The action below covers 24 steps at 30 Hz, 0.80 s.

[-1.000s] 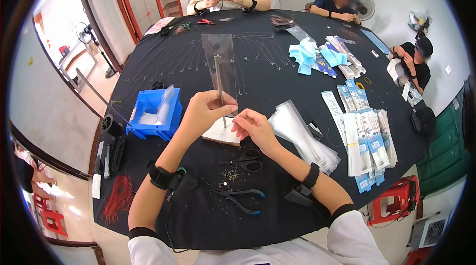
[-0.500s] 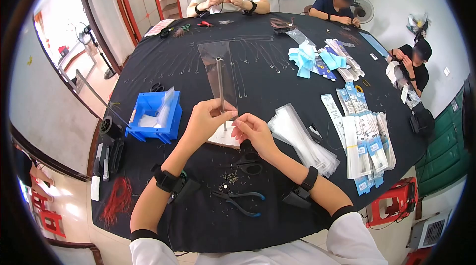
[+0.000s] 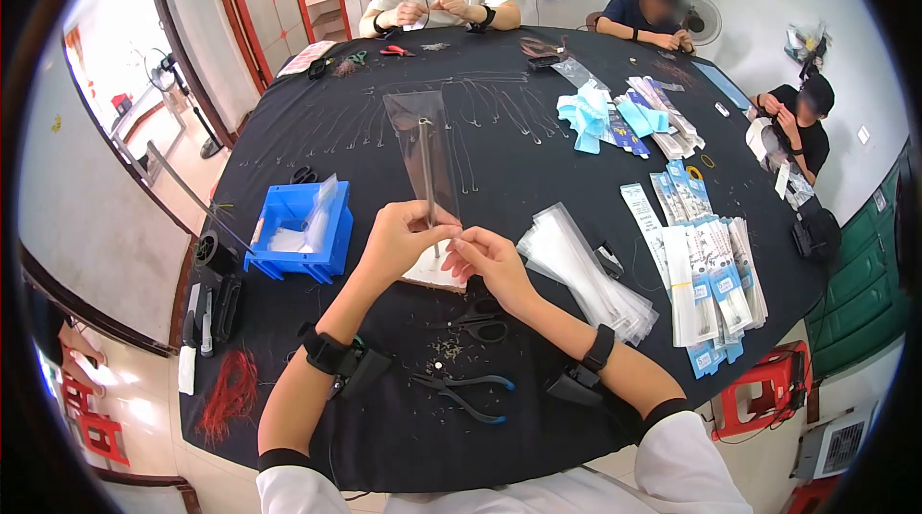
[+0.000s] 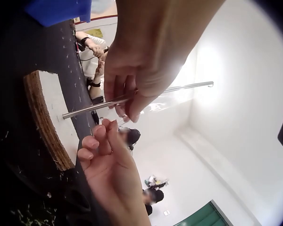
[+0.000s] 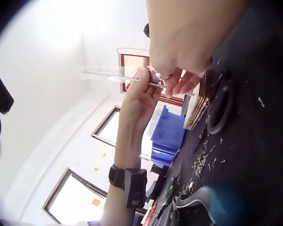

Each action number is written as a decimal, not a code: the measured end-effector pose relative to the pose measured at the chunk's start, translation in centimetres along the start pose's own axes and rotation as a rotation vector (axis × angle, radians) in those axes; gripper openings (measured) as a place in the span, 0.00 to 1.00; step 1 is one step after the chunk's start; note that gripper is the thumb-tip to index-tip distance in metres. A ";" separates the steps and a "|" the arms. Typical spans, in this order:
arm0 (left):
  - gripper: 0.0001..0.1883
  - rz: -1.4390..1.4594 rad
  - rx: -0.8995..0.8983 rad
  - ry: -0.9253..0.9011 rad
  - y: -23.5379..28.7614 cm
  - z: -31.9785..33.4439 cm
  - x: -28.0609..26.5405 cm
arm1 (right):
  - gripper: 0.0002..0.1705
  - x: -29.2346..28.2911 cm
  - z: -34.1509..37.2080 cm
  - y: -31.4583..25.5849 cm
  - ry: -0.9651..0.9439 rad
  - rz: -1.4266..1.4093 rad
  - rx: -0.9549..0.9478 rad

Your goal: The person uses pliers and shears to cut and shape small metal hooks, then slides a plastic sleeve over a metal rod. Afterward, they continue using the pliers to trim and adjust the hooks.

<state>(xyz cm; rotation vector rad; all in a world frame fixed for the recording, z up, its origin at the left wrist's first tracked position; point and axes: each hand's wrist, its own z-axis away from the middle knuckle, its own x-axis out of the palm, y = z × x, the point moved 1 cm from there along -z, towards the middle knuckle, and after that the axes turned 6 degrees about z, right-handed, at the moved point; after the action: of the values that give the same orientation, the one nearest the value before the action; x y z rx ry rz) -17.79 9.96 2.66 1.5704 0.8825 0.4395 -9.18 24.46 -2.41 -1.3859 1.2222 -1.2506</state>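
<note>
Work in progress at an upright metal rod (image 3: 425,154), which stands on a white-topped base (image 3: 423,274) left of the middle of the counter (image 3: 538,168), toward its near edge. The left hand (image 3: 399,240) grips the rod, thumb across it, with a clear plastic sheet (image 3: 408,120) beside the rod's upper part. The fingers of the right hand (image 3: 495,269) are narrow, apparently pinching a fine strand (image 4: 124,123) near the left fingertips; its exact path cannot be told. The operation at the rod is judged unfinished, since both hands are engaged there. Hooked strands (image 3: 472,110) lie toward the far edge, perhaps completed pieces; labelled packets (image 3: 725,274) lie near the right edge. How many pieces remain cannot be told.
</note>
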 end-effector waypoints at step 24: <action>0.04 0.013 0.008 0.007 -0.5 0.3 0.2 | 0.13 0.5 0.3 0.4 -0.027 -0.094 -0.026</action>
<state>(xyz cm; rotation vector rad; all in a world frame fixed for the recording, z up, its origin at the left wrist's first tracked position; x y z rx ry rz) -17.64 9.89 2.09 1.5838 0.8808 0.4508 -8.88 23.95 -2.75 -1.4894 1.1705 -1.2806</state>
